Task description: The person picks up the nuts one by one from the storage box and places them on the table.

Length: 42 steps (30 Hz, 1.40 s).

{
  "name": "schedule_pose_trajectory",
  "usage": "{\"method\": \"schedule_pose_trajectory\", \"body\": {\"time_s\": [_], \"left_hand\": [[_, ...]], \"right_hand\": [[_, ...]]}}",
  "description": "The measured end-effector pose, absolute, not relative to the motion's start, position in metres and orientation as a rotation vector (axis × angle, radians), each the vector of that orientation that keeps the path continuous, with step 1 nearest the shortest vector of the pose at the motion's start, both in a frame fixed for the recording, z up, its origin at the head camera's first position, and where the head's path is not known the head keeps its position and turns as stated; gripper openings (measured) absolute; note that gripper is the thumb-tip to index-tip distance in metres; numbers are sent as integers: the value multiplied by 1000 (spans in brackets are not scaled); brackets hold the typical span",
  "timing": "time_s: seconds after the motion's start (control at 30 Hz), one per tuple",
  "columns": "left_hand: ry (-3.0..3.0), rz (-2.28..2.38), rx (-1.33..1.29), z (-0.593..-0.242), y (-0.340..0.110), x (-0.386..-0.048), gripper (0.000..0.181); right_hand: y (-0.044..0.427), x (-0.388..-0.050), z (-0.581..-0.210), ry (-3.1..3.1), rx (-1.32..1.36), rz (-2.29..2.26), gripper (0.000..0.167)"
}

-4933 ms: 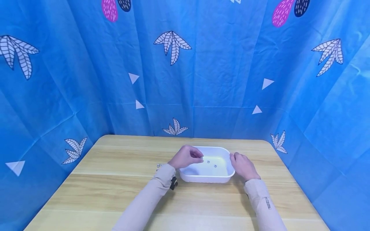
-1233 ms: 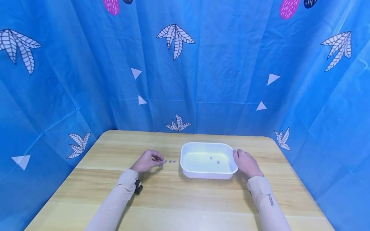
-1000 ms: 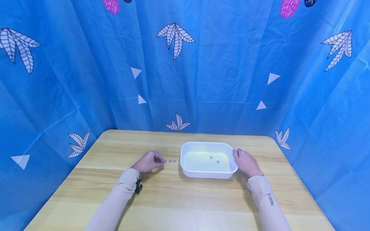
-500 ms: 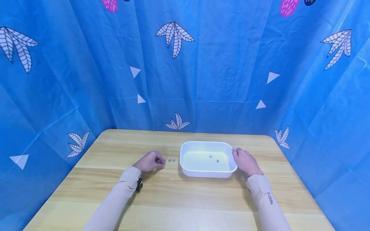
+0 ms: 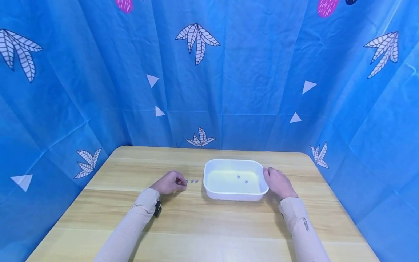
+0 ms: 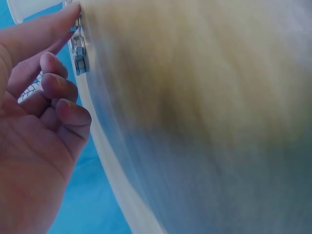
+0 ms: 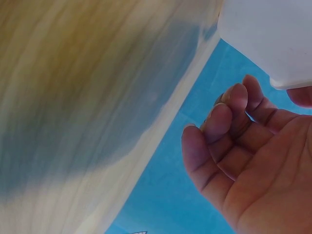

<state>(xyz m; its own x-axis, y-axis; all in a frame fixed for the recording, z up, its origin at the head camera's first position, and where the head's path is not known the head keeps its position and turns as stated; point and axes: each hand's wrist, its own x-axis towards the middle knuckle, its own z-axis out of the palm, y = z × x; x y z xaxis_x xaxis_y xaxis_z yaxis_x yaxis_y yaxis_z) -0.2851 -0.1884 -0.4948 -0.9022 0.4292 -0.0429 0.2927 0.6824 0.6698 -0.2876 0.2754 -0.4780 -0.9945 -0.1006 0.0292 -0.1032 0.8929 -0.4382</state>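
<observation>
Left hand: the left hand (image 5: pixel 169 182) rests low at 9 o'clock from the basin, thumb and forefinger drawn narrow beside the loose row; I cannot tell whether a piece is pinched between them. In the left wrist view its other fingers curl toward the palm.
Right hand: the right hand (image 5: pixel 280 184) holds the basin at its 3 o'clock end, thumb at the rim, the other fingers curled.
Loose row: three small metal pieces (image 5: pixel 192 181) show between the left hand and the basin, the nearest just beside the fingertips; the left wrist view shows shiny, faceted sides.
Basin: the white basin (image 5: pixel 235 197) stands upright on the desk, a rounded oblong with its long sides toward 12 and 6 o'clock.
Inside the basin: two more metal pieces (image 5: pixel 246 182) lie apart on its floor, one near the middle, the other at about 4 o'clock from it.
Sleeves: pale sleeves (image 5: pixel 126 225) reach in from 7 and 5 o'clock; a dark band (image 5: pixel 158 209) shows at the left wrist.
Desk: the wood-grained desk (image 5: pixel 209 225) has rounded far corners.
Curtain: blue curtain (image 5: pixel 255 80) with white leaves and triangles hangs from 9 through 12 to 3 o'clock.
</observation>
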Motion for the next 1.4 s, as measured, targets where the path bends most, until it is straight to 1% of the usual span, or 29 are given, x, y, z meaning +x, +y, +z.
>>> {"method": "schedule_pose_trajectory", "body": {"time_s": [0.33,0.47,0.7,0.87,0.97,1.13,1.4], "left_hand": [[2688,1055,500,-493,-188,-284,14],[2664,1104,501,-489,-189,-282,18],[2661,1224,455,-464,-194,-283,21],[2692,1338,508,-444,-191,-288,25],[2704,1395,568,-434,-184,-288,25],[2677,1472,583,-422,-165,-286,27],[2590,1608,608,-424,-124,-288,25]], "right_hand": [[275,-287,-476,-3054,169,716,58],[274,-287,-474,-3059,163,721,58],[274,-287,-473,-3058,165,724,59],[275,-288,-472,-3055,160,725,60],[275,-288,-472,-3054,162,717,60],[274,-288,-473,-3054,168,706,61],[274,-285,-472,-3066,165,721,59]]}}
